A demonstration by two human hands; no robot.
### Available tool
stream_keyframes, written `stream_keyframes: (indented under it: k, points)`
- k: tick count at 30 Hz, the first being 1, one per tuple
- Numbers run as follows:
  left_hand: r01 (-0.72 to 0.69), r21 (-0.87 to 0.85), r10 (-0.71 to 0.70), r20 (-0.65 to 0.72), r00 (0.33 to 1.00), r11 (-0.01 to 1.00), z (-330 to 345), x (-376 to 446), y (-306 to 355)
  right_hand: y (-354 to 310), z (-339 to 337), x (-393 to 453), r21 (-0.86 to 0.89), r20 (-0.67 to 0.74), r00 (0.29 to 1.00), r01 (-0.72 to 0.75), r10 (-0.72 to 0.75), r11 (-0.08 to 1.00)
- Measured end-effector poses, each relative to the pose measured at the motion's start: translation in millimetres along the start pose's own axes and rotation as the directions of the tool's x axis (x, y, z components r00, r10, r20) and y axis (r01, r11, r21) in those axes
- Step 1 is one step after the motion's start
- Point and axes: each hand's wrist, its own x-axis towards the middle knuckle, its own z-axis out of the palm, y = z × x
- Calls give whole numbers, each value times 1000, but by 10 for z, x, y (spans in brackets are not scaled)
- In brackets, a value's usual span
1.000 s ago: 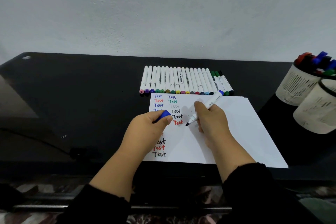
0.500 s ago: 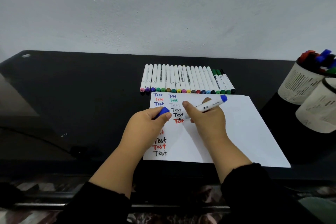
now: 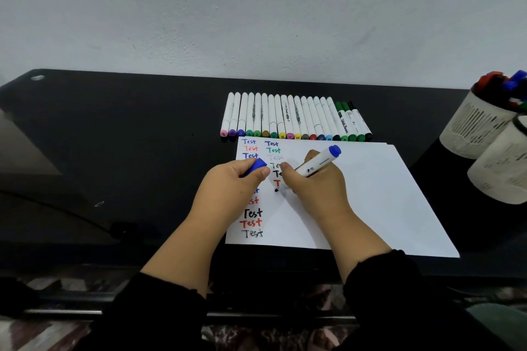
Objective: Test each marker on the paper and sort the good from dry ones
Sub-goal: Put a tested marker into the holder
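Note:
A white sheet of paper (image 3: pixel 370 194) lies on the black table (image 3: pixel 114 151), with two columns of the word "Test" in blue, red, green and black. My right hand (image 3: pixel 316 188) grips a white marker with a blue end (image 3: pixel 319 164), its dark tip touching the paper under the second column. My left hand (image 3: pixel 231 188) pinches the marker's blue cap (image 3: pixel 256 167) over the first column. A row of several capped white markers (image 3: pixel 293 118) lies side by side just beyond the paper.
Two white perforated cups (image 3: pixel 479 128) stand at the right edge, the farther one holding red and blue markers (image 3: pixel 504 85). A grey wall rises behind the table. A dark cable (image 3: pixel 71 214) runs along the table's front left.
My right hand swung the marker round, so its blue end now points up right, and brought the tip down left to the paper below the red word. My left hand kept holding the cap.

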Motion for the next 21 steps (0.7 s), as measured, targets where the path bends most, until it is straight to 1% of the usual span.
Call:
stream_keyframes:
  k: [3,6,8,11,14,18,21]
  points:
    - [-11,-12,11,7,1000,1000,4,-19,-3,7,-7,-3,-17,-28,1000,1,-2,1000]
    - [-13,-22,13,4,1000,1000,0,-30,-3,13,-18,-4,37,-58,998,-18,20,999]
    - [-9,-20,9,1,1000,1000,-5,-31,2,6,-19,-1,44,-51,999,-15,17,999]
    - [-19,-40,19,-6,1000,999,-9,-46,7,2,-14,-7,-7,-24,1000,8,-8,1000]
    - [-20,-39,20,-4,1000,999,-9,-57,7,10,-15,-20,12,-12,1000,8,-8,1000]
    - [-9,-31,9,-5,1000,999,-10,-45,11,16,-19,-20,70,-77,997,-13,19,997]
    - [1,-23,-1,-1,1000,1000,2,-41,25,5,-12,-25,30,-69,998,-9,11,1000]
